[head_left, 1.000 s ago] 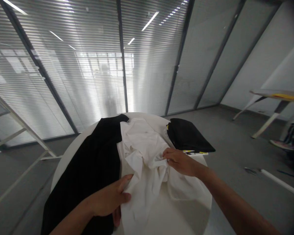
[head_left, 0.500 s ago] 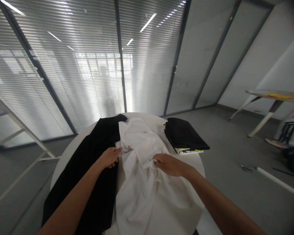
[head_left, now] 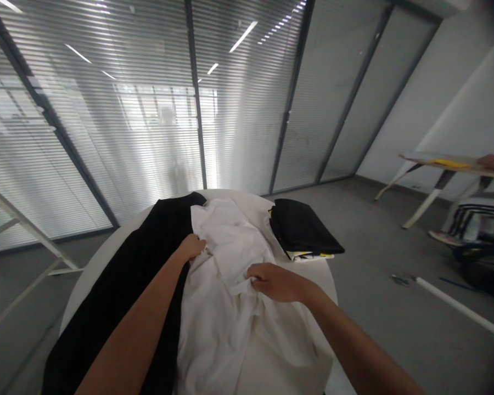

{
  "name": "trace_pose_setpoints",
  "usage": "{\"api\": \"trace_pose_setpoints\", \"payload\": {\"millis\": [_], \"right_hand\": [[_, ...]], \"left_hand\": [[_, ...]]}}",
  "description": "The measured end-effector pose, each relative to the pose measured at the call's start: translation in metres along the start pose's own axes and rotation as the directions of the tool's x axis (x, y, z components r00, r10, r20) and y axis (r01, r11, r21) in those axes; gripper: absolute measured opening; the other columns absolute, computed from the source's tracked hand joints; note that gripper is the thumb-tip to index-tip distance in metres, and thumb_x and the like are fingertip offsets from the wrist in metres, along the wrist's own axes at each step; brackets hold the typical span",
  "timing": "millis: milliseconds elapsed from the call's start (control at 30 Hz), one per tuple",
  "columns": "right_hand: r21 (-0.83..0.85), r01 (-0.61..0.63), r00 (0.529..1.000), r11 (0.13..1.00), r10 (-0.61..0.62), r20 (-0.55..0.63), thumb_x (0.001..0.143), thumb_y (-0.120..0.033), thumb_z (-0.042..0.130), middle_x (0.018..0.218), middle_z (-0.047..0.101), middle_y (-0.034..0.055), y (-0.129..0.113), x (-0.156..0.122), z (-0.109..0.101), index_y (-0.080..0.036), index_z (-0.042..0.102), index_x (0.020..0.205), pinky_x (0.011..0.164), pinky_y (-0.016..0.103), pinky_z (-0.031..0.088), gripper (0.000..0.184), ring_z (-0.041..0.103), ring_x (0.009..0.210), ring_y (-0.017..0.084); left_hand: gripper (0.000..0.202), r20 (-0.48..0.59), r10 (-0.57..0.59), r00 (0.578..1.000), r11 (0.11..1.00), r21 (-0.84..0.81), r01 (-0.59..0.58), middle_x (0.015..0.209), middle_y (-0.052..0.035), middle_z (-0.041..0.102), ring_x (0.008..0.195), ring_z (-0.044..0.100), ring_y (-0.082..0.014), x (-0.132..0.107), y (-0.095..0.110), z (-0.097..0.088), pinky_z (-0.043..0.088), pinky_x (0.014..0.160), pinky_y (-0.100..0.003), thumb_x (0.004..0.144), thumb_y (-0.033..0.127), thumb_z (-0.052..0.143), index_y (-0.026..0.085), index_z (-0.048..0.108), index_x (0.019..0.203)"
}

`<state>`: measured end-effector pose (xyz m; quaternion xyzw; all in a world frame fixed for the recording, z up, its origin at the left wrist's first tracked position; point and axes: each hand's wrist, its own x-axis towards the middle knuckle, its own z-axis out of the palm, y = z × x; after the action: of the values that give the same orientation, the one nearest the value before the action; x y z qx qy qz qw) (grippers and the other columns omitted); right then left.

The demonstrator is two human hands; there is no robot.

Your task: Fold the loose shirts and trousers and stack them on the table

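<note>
A crumpled white garment point(head_left: 218, 307) lies lengthwise on a round white table point(head_left: 247, 199); its exact kind is hard to make out. My left hand point(head_left: 191, 247) is closed on its left edge, fingers pinching the fabric. On the other side, my right hand point(head_left: 278, 281) grips a bunched fold near the garment's middle. A long black garment point(head_left: 119, 291) is spread along the left of the table, partly under my left forearm. To the right rests a folded black cloth point(head_left: 304, 226), with yellow-and-white patterned material showing beneath it.
Glass partitions with blinds point(head_left: 156, 137) stand behind the table. On the left is a white metal frame point(head_left: 28, 225). A wooden-topped table point(head_left: 444, 163) with a person's hand stands at the right. A white pole point(head_left: 461, 307) is on the grey floor.
My left hand has moved inward over the white garment's left edge, which showed as a raised flap before. My right hand keeps its hold. The view has shifted slightly right.
</note>
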<state>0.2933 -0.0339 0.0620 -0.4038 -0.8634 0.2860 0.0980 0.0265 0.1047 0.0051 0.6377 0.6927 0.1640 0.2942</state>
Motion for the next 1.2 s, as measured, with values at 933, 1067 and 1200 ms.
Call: {"api": "trace_pose_setpoints", "payload": {"millis": [933,1067,1200], "right_hand": [[-0.478,-0.187,0.975,0.858,0.221,0.016,0.082,-0.037,0.051,0.097,0.071,0.0159,-0.066,0.067,0.055,-0.017,0.068,0.097,0.072,0.039,0.048,0.030,0.067,0.089,0.030],[-0.467,-0.163,0.975,0.869,0.215,0.059,0.081,-0.028,0.047,0.094,0.071,0.0156,-0.065,0.062,0.045,-0.016,0.068,0.093,0.068,0.035,0.046,0.027,0.067,0.087,0.028],[-0.374,-0.099,0.994,0.922,0.110,0.009,0.084,-0.033,0.045,0.085,0.070,0.0100,-0.067,0.054,0.029,-0.018,0.065,0.088,0.062,0.029,0.039,0.025,0.065,0.078,0.023]], "left_hand": [[0.049,-0.153,0.087,0.984,0.976,0.213,-0.053,0.080,-0.0088,0.069,0.075,0.064,-0.0238,-0.019,-0.021,-0.022,0.041,0.063,-0.028,0.078,0.066,0.048,0.020,0.063,0.075],[0.053,-0.077,0.080,0.994,0.978,0.201,-0.063,0.074,-0.0087,0.067,0.069,0.062,-0.0225,-0.023,-0.024,-0.020,0.039,0.061,-0.028,0.076,0.069,0.048,0.019,0.064,0.069],[0.055,0.025,0.195,0.980,0.977,0.077,-0.197,0.060,-0.0050,0.061,0.058,0.056,-0.0166,-0.026,-0.026,-0.016,0.038,0.057,-0.026,0.077,0.068,0.047,0.018,0.057,0.056]]}}
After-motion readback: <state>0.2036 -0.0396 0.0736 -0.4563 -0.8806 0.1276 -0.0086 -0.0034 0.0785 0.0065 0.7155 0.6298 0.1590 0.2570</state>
